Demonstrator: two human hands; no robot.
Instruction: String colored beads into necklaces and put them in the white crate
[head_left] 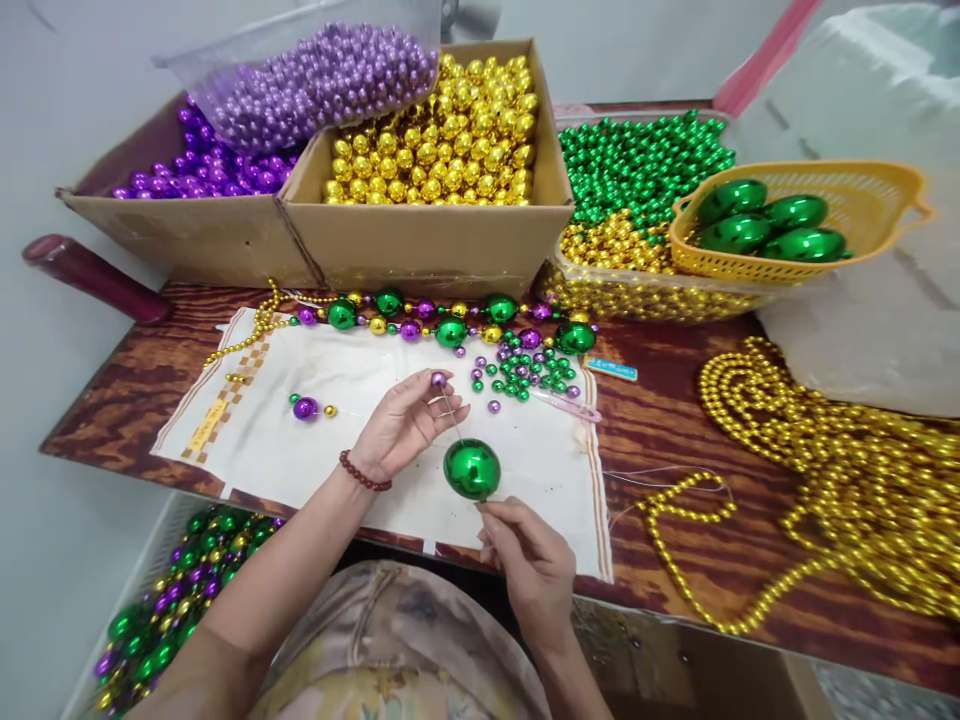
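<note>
My left hand [405,420] pinches a small purple bead [439,379] between thumb and forefinger above the white cloth [300,470]. A thin thread runs from it down to a large shiny green bead [472,469]. Just below that bead, the fingertips of my right hand [529,555] are pinched together at its lower end; what lies between them is too small to make out. Left of my left hand, a purple bead [305,408] lies on the cloth with a small gold and a small green one. Small loose green and purple beads [521,368] are scattered beyond my hands.
A beaded strand [451,332] lies along the cloth's far edge. Behind stand cardboard boxes [427,235] of gold and purple beads, a green-and-gold bead tub [652,290] and a yellow basket [877,195]. Gold bead strands [847,480] cover the right side. A pink tool [574,408] lies nearby.
</note>
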